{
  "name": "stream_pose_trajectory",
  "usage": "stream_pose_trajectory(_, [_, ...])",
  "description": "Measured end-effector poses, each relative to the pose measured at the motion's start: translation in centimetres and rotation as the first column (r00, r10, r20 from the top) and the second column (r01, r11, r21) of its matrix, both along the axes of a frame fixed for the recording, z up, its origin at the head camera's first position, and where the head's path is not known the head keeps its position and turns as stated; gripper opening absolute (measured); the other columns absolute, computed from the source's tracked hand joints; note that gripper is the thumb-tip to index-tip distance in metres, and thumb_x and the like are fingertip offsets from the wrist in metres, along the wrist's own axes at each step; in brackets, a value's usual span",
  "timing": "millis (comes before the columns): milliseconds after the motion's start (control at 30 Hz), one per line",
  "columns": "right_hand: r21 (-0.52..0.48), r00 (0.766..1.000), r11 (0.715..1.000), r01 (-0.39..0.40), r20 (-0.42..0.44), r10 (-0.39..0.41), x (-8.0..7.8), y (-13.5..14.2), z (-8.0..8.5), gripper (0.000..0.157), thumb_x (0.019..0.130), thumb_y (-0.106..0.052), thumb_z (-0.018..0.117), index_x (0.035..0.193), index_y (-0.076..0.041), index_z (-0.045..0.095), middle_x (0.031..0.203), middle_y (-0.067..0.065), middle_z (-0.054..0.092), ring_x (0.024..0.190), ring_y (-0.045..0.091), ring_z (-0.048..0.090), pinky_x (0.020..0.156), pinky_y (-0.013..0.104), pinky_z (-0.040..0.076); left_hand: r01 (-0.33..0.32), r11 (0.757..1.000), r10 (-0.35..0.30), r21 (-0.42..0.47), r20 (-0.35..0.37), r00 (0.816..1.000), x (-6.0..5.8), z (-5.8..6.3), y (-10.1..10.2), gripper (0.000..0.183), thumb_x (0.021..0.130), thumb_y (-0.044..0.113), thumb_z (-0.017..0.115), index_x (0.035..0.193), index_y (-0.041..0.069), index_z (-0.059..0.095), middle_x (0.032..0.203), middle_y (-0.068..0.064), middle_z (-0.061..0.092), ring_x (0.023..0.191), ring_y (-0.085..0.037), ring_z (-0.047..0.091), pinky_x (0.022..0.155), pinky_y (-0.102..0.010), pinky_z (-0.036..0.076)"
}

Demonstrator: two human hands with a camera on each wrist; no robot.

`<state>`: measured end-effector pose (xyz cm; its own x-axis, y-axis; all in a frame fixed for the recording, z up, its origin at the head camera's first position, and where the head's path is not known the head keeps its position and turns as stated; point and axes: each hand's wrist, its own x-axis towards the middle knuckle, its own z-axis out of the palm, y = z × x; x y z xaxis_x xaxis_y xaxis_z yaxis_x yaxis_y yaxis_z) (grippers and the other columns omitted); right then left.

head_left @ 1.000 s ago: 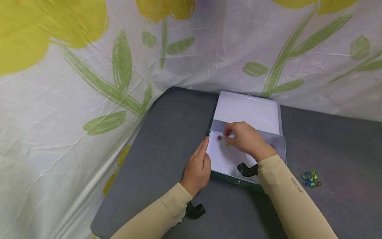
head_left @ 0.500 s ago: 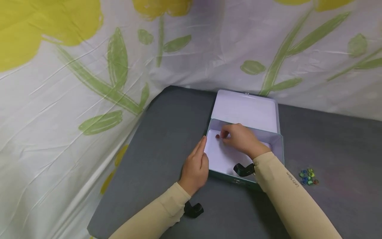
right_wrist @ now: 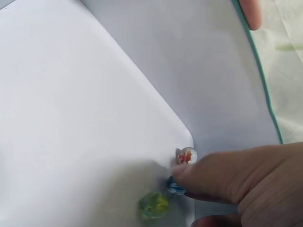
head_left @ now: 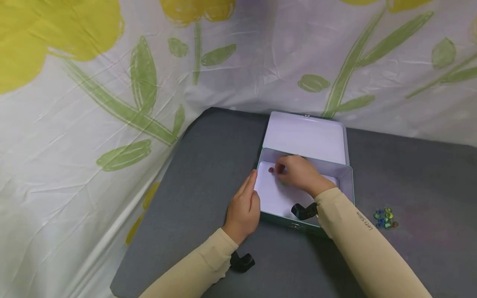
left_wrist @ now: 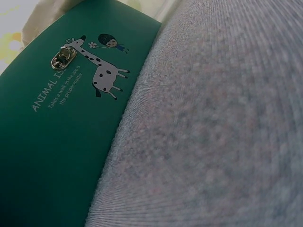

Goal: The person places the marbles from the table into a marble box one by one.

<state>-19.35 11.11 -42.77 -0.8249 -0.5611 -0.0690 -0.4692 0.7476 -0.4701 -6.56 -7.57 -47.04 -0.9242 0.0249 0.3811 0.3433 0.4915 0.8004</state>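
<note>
An opened tin box [head_left: 290, 219], green outside and white inside, stands on the table. My left hand [head_left: 244, 211] rests along the box's left side with straight fingers; its fingertips [right_wrist: 252, 14] show beyond the rim in the right wrist view. Inside the box, my right hand [head_left: 299, 174] reaches down to the far left corner. Its thumb and a finger pinch a blue marble [right_wrist: 175, 186] low over the floor, the finger partly hidden. Close by lie a red-and-clear marble [right_wrist: 188, 155], also seen as a red marble [head_left: 271, 170] in the head view, and a green-yellow marble [right_wrist: 154, 205].
Several loose marbles [head_left: 386, 218] lie grouped on the dark grey tabletop [head_left: 421, 182], right of the box. The box's lid [head_left: 305, 136] lies folded back toward the flower-printed curtain [head_left: 261, 62]. A black wrist mount [head_left: 303, 211] hangs over the box's front part.
My right hand has moved slightly left and closer to the red marble, now covering most of the green-yellow marble in the head view. The left hand stays against the box.
</note>
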Motion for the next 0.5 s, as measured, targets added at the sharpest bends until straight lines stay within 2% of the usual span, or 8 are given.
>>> stream_pose_trajectory(33, [-0.005,1.000,1.000,0.001,-0.007,-0.001,-0.1,0.0,0.1,0.007,0.084,-0.003,0.076,0.085,-0.009,0.073,0.088,0.003,0.073,0.078,0.020,0.061,0.074,0.040,0.052,-0.001,1.000,0.001,-0.001,-0.003,1.000,-0.1,0.1,0.0,0.052,0.104,0.002,0.042,0.156,-0.004,0.045,0.158,-0.022,0.048,0.139,-0.030,0.055,0.088,-0.046,0.053])
stream_pose_trajectory(67, [-0.011,1.000,1.000,0.004,-0.011,-0.004,-0.2,0.0,0.3,0.007,0.084,-0.004,0.076,0.086,-0.009,0.073,0.089,0.003,0.073,0.078,0.019,0.061,0.074,0.040,0.051,-0.003,1.000,0.003,0.000,-0.005,1.000,-0.2,0.1,0.0,0.052,0.104,0.002,0.041,0.156,-0.004,0.045,0.158,-0.022,0.049,0.127,-0.029,0.064,0.083,-0.044,0.054])
stream_pose_trajectory(200, [-0.023,1.000,0.999,0.027,0.013,-0.027,0.0,0.1,0.8,0.003,0.088,-0.008,0.075,0.089,-0.010,0.073,0.091,0.002,0.074,0.079,0.019,0.062,0.073,0.039,0.051,-0.014,1.000,0.014,-0.014,0.007,1.000,0.0,0.2,0.1,0.053,0.104,0.003,0.042,0.156,-0.003,0.046,0.158,-0.020,0.049,0.118,-0.029,0.068,0.070,-0.036,0.050])
stream_pose_trajectory(300, [-0.017,0.998,0.999,0.047,0.048,-0.046,0.5,0.2,1.0,0.004,0.091,-0.012,0.076,0.093,-0.011,0.074,0.092,0.001,0.074,0.081,0.017,0.063,0.074,0.039,0.053,-0.019,1.000,0.019,-0.024,0.020,1.000,0.3,0.2,0.1,0.053,0.103,0.003,0.043,0.156,-0.002,0.046,0.158,-0.019,0.050,0.114,-0.027,0.069,0.069,-0.033,0.048])
stream_pose_trajectory(333, [-0.015,0.997,0.998,0.054,0.054,-0.053,0.6,0.2,1.1,0.004,0.092,-0.014,0.077,0.094,-0.011,0.074,0.092,0.001,0.074,0.081,0.017,0.064,0.074,0.039,0.053,-0.018,1.000,0.018,-0.022,0.025,1.000,0.3,0.2,0.1,0.053,0.103,0.003,0.043,0.156,-0.002,0.046,0.158,-0.019,0.050,0.099,-0.024,0.069,0.066,-0.032,0.048])
stream_pose_trajectory(367, [-0.013,0.997,0.998,0.056,0.054,-0.056,0.7,0.2,1.1,0.006,0.092,-0.014,0.077,0.096,-0.011,0.075,0.091,0.000,0.074,0.081,0.017,0.064,0.075,0.039,0.053,-0.020,1.000,0.020,-0.022,0.027,0.999,0.4,0.2,0.1,0.053,0.103,0.002,0.043,0.156,-0.002,0.046,0.158,-0.019,0.050,0.088,-0.022,0.066,0.064,-0.030,0.046])
stream_pose_trajectory(400, [-0.012,0.997,0.998,0.063,0.054,-0.062,0.8,0.3,1.3,0.007,0.092,-0.015,0.077,0.098,-0.010,0.075,0.090,0.000,0.073,0.081,0.017,0.064,0.075,0.039,0.054,-0.020,1.000,0.021,-0.022,0.025,0.999,0.4,0.2,0.1,0.053,0.103,0.002,0.043,0.156,-0.002,0.046,0.158,-0.020,0.050,0.095,-0.023,0.068,0.067,-0.031,0.048])
stream_pose_trajectory(500, [-0.014,0.996,0.996,0.082,0.043,-0.082,1.0,0.3,1.7,0.012,0.092,-0.015,0.074,0.101,-0.007,0.076,0.081,0.000,0.069,0.071,0.016,0.059,0.068,0.037,0.051,-0.018,1.000,0.019,-0.020,0.027,0.999,0.4,0.2,0.0,0.053,0.103,0.002,0.043,0.156,-0.002,0.046,0.157,-0.020,0.050,0.071,-0.017,0.053,0.059,-0.028,0.041])
